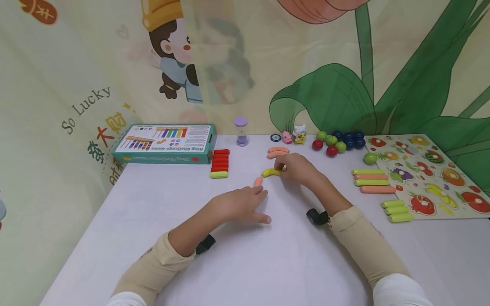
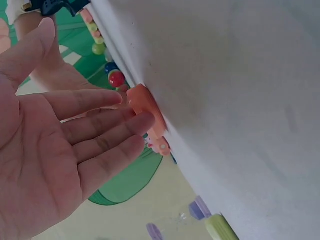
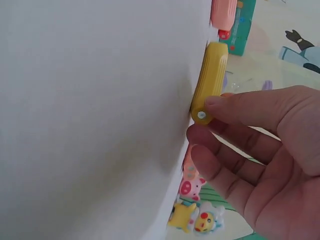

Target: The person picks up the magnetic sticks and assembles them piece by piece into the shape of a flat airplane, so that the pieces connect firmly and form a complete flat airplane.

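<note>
My right hand (image 1: pixel 297 168) pinches one end of a curved yellow, banana-like piece (image 1: pixel 270 172) between thumb and fingers. In the right wrist view the yellow piece (image 3: pixel 212 72) shows lengthwise ridges and a small shiny dot at the held end, and it lies along the white table. My left hand (image 1: pixel 238 205) is spread, palm facing sideways, thumb held apart. Its fingertips are right at a short orange piece (image 1: pixel 258 182), which lies on the table; the left wrist view shows this orange piece (image 2: pixel 146 109) beside nearly straight fingers. Two orange pieces (image 1: pixel 277 152) lie just beyond my right hand.
Red pieces (image 1: pixel 220 160) and a green one (image 1: pixel 219 174) form a column by a game box (image 1: pixel 164 144). Behind stand an hourglass (image 1: pixel 241 131) and small figurines (image 1: pixel 300 134). Rightward are coloured balls (image 1: pixel 348 141), green and orange sticks (image 1: pixel 370 182), and a fruit puzzle board (image 1: pixel 417 168).
</note>
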Tool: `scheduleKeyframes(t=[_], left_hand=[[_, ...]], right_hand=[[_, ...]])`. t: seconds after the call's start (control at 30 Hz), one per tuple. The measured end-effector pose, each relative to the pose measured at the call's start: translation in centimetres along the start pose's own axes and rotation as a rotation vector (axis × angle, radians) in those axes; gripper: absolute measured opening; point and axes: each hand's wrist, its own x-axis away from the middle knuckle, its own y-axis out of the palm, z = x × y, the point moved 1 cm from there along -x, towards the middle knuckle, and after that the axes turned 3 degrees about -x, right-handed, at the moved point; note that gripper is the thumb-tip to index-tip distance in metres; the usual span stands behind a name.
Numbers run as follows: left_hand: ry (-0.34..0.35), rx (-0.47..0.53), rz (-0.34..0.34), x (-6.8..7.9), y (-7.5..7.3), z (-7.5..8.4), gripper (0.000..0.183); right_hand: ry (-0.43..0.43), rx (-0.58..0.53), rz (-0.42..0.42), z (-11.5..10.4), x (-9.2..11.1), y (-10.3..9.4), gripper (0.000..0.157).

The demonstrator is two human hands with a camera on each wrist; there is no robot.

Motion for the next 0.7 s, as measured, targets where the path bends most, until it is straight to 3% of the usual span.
scheduleKeyframes(t=[0.27,0.37,0.5,0.6,0.7], left_hand=[[0.074,0.039,0.033,0.8,0.3,-0.3,0.081],[0.100,0.061,0.089,1.3,0.3,-1.1,0.071],[0.070,0.056,0.182,1.5,0.2,-2.3,0.057],[0.039,0.032,0.196,1.4,0.1,-2.8,0.058],[0.008,0.019,0.155,1.3,0.3,-2.8,0.063]], right_hand=[[-0.112,-0.135,0.015,0.0,-0.2,0.6,0.017],[-0.099,-0.197,0.025,0.3,-0.4,0.9,0.020],[-0.125,-0.311,0.029,0.7,-0.5,1.3,0.022],[-0.202,-0.476,-0.065,0.5,-0.5,1.7,0.024],[-0.241,-0.627,-0.207,0.0,-0.3,2.1,0.027]])
